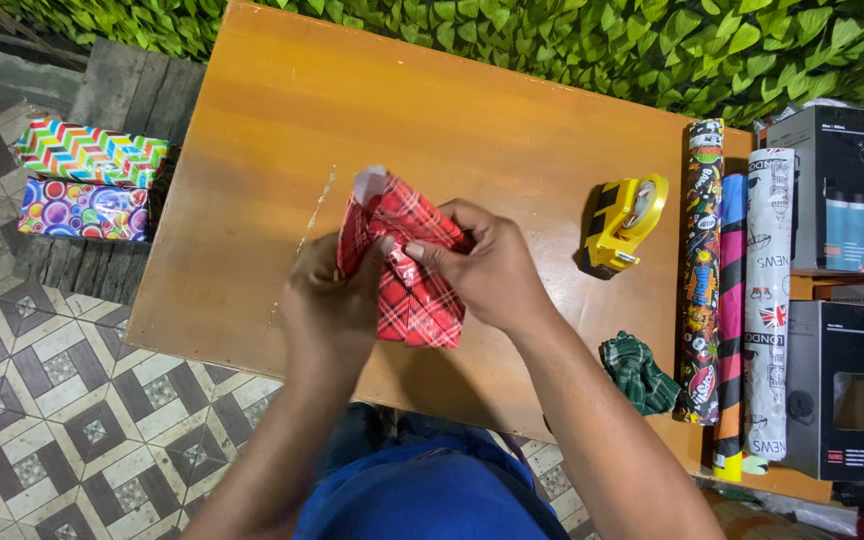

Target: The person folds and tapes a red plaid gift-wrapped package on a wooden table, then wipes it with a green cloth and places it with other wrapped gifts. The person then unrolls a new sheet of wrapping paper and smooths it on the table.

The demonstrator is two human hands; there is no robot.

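Observation:
A box wrapped in red plaid paper [414, 262] stands on end over the orange wooden table [352, 110]. My left hand [332, 305] grips its left side, thumb pressed on the folded paper. My right hand [487, 270] holds the right side, fingers pinching a flap at the top end. A white underside of the paper [368, 183] pokes up at the box's upper left corner.
A yellow tape dispenser [624, 225] lies right of the box, a crumpled green plaid scrap [638, 374] nearer me. Rolls of wrapping paper [732, 290] and dark boxes [837, 190] fill the right edge. Two wrapped gifts [87, 180] sit on a pallet left of the table.

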